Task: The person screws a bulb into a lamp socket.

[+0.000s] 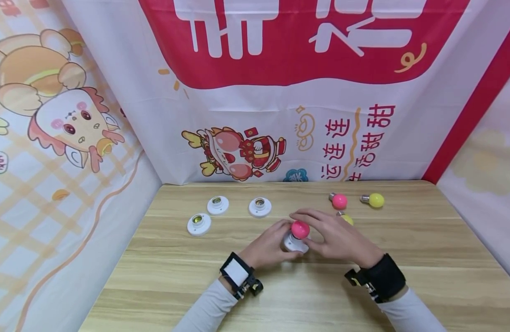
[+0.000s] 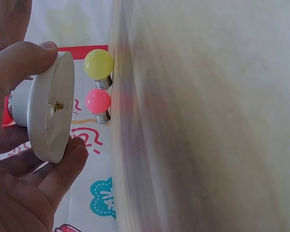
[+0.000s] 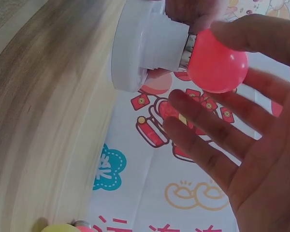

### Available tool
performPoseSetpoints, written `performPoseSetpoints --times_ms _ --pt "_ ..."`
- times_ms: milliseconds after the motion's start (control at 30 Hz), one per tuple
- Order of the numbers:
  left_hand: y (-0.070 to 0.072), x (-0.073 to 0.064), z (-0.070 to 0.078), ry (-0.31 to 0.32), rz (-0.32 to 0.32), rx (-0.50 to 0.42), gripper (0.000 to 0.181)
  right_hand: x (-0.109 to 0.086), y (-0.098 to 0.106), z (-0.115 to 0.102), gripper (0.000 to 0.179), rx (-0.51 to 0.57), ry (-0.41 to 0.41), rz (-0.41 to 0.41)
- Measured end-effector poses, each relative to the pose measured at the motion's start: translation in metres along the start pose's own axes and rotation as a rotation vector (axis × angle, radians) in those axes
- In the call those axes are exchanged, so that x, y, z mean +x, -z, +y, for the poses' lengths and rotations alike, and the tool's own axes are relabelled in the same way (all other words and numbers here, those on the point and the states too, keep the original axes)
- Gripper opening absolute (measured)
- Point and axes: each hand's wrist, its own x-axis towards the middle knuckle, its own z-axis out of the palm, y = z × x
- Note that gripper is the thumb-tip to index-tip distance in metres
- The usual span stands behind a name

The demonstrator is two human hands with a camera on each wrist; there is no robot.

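My left hand [image 1: 268, 245] grips a round white lamp holder [image 1: 293, 244] by its rim, raised off the table. A pink light bulb [image 3: 218, 63] sits in the holder's mouth, with part of its metal screw thread showing. My right hand [image 1: 337, 237] holds the bulb between thumb and fingers; in the right wrist view two of its fingers stand apart from the bulb. In the left wrist view the lamp holder's underside [image 2: 63, 116] shows a small brass screw, while most of the bulb is hidden behind the holder.
Three more white lamp holders stand at the left: one in front [image 1: 198, 224], one behind it [image 1: 218, 205] and one nearer the middle [image 1: 260, 207]. Beyond my right hand lie a pink bulb [image 1: 339, 201], a yellow bulb [image 1: 377, 200] and another, partly hidden yellow bulb [image 1: 347, 219].
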Motion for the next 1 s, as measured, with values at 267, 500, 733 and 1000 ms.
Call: performPoseSetpoints --times_ms 267,500,733,1000 --pt "0.0000 -0.0019 0.0005 0.003 0.000 -0.013 0.079 0.0010 -0.0001 -0.0019 0.049 -0.008 -0.013 -0.002" --pt "-0.0017 -0.0017 0.0036 0.019 -0.015 -0.019 0.076 0.0012 -0.0006 -0.0023 0.050 -0.010 -0.009 0.035" --pt "-0.0015 -0.0021 0.0027 0.026 -0.020 -0.016 0.075 0.0016 -0.0027 -0.0018 0.054 -0.043 -0.012 0.039" --pt "0.0012 -0.0017 0.0018 0.006 -0.010 -0.002 0.081 0.0014 0.0004 -0.0027 0.061 0.028 -0.026 -0.020"
